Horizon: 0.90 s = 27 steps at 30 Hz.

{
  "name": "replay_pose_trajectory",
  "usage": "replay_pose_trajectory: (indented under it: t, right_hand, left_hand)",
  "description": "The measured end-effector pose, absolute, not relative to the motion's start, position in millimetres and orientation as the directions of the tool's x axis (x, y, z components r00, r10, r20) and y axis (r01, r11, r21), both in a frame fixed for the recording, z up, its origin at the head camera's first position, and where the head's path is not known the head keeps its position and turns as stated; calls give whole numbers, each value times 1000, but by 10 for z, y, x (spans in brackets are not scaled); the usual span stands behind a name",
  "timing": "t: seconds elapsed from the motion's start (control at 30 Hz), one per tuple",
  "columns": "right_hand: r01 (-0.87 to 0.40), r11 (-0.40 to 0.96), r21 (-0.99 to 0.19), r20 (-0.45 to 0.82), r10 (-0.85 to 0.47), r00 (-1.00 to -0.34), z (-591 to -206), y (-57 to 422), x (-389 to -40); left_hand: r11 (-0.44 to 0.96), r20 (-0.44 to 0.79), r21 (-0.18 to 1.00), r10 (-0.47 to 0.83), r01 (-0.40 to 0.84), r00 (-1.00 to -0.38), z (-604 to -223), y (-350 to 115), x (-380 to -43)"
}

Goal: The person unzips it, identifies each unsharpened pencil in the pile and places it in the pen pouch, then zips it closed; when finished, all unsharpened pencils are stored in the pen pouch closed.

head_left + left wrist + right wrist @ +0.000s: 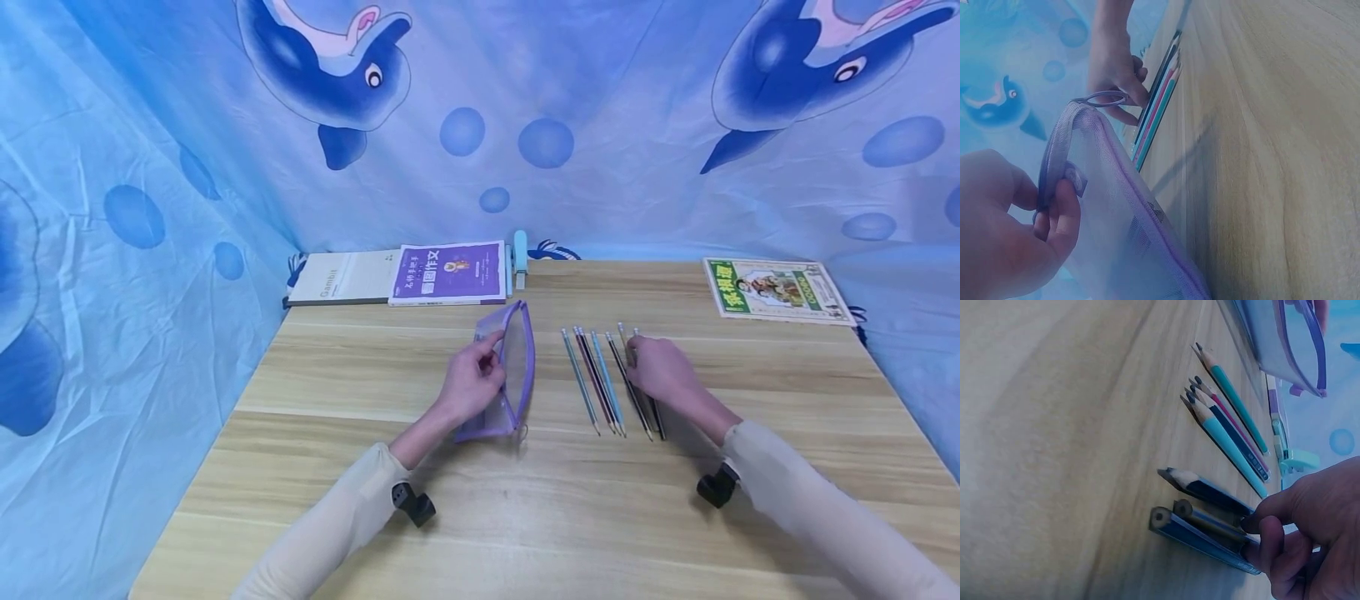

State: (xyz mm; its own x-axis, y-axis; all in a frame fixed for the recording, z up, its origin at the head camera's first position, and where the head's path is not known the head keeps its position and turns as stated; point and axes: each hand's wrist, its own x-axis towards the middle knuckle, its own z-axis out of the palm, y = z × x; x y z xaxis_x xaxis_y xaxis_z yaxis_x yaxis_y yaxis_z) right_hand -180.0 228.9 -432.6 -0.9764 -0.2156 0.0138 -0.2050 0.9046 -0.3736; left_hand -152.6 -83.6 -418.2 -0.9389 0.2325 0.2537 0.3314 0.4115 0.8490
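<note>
My left hand (472, 379) pinches the rim of a see-through mesh zip pouch (491, 421) with purple edging. The pouch stands with its mouth gaping to the right, and a ring-shaped pull tops its near end in the left wrist view. To the right, my right hand (660, 367) has thumb and fingers on the upper ends of the dark pencils (1204, 547) and grips them. Their lower ends lie on the table. Between the hands lie several other pencils, among them a light blue pencil (1232, 450), a teal pencil (1235, 403) and a dark red pencil (592, 379).
A purple book (450, 271) and a pale Gambit book (341, 277) lie at the back left of the wooden table (600, 533). Beside them sits a mint-coloured stapler-like object (520, 250). A green and yellow booklet (780, 289) lies back right. A blue dolphin curtain (615, 200) hangs behind.
</note>
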Motion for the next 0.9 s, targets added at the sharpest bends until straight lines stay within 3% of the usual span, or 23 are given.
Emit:
replay_pose_trajectory:
  t: [0.33,0.67,0.9]
  right_hand:
    - [-89,909,-406,-146,-161,-976,-4226,2206,-1876]
    - [-51,879,-473,-108,-115,-987,-4259,2222,-1852]
    - [-69,707,-704,-20,-116,-993,-4201,2176,-1820]
  left_hand:
    - [415,221,858,231,302,-947,-4183,-827,-1534]
    - [400,201,871,236,284,-951,-4184,-826,-1518]
    - [396,190,878,227,269,-955,-4159,-832,-1517]
